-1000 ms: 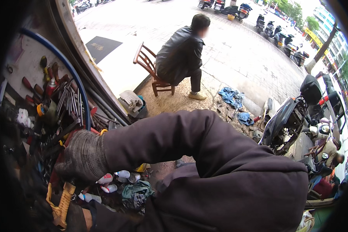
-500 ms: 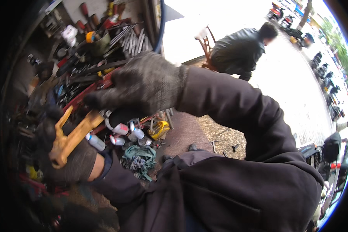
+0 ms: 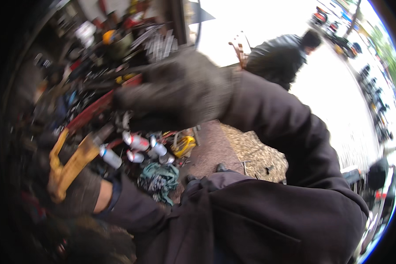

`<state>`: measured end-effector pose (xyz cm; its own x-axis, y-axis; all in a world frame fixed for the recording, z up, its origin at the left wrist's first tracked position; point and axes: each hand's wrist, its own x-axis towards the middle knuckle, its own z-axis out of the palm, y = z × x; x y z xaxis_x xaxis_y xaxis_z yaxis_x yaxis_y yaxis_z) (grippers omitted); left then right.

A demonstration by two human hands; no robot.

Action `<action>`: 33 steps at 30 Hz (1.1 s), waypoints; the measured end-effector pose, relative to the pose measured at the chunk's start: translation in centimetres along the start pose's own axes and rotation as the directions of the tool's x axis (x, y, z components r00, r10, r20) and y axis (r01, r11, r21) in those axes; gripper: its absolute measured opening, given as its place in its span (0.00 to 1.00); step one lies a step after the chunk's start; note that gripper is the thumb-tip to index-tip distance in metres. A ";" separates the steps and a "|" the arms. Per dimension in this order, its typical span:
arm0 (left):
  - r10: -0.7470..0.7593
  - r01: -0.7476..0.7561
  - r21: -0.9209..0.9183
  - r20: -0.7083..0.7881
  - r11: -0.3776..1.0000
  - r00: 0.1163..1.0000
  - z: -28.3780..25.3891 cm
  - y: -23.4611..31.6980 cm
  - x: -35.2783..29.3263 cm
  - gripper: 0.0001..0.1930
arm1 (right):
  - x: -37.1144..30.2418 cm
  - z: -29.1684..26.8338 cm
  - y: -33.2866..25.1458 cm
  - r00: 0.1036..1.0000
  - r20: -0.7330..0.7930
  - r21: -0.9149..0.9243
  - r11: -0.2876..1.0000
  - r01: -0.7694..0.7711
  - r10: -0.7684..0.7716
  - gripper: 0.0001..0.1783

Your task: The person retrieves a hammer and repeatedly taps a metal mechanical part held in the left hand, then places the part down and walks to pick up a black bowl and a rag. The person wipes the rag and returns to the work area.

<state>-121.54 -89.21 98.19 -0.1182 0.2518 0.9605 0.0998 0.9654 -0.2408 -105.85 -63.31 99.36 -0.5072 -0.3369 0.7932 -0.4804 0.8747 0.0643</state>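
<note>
My grey-gloved right hand [image 3: 180, 90], grip unclear, had drawn rightward, leaving my dark-gloved left hand [image 3: 80, 190] holding the forked yellow tool [image 3: 76, 166].

A streetside workshop (heaped tools [image 3: 160, 46], bottles [image 3: 111, 157]).

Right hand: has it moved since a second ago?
Yes, rightward in the view: against the red-and-white bottle, the right hand then showed above and left; now it shows above and right.
</note>
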 end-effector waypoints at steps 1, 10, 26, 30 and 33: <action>0.014 -0.016 -0.028 -0.060 0.999 0.998 0.5 0.4 0.1 0.14 | 0.2 0.2 0.0 0.999 -0.050 -0.015 1.000 0.012 -0.013 0.19; -0.184 0.218 -0.818 0.140 0.532 0.973 0.3 3.1 0.8 0.11 | 2.2 0.8 0.0 0.985 0.170 0.023 0.999 -0.036 0.032 0.23; -0.215 0.212 -0.662 0.501 -0.719 0.838 1.4 4.9 1.8 0.16 | 1.6 2.1 1.8 0.990 0.126 -0.019 0.998 0.068 -0.065 0.37; -0.094 0.121 -0.450 0.426 -0.885 0.900 1.6 5.1 1.6 0.18 | 1.7 2.6 2.0 0.991 0.117 -0.002 0.998 0.060 -0.059 0.31; 0.011 0.088 -0.224 0.325 -0.971 0.946 1.8 5.2 1.1 0.17 | 1.6 2.7 1.5 0.977 0.207 -0.025 0.999 -0.040 0.045 0.25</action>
<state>-122.91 -83.75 97.74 -0.4315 0.2703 0.8606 0.1137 -0.9301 0.3491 -109.35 -63.51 99.10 -0.6652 -0.3624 0.6528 -0.4417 0.8959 0.0474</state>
